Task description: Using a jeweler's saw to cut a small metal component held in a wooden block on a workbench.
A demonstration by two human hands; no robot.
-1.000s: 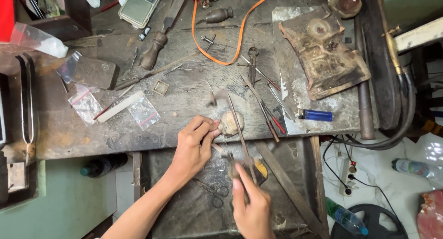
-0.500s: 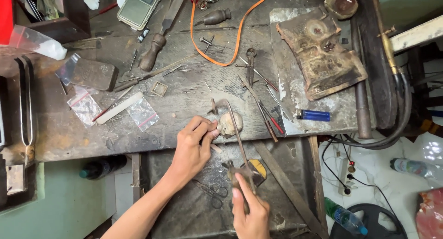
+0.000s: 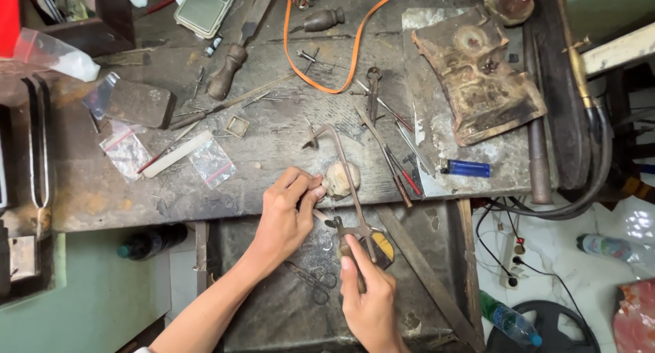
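Two hands [image 3: 286,213] [image 3: 368,298] work a thin metal-framed saw [image 3: 348,182] on scarred wood.

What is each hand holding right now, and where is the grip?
Right hand grips the jeweller's saw by its handle end. Left hand pinches something small at the bench edge; too small to identify.

Worn, scratched wooden bench [image 3: 286,148] spanning upper frame under flat even light; green floor [image 3: 89,291] showing below its left edge; pale speckled floor [image 3: 566,237] lying beyond right edge, cables [image 3: 539,271] trailing across.
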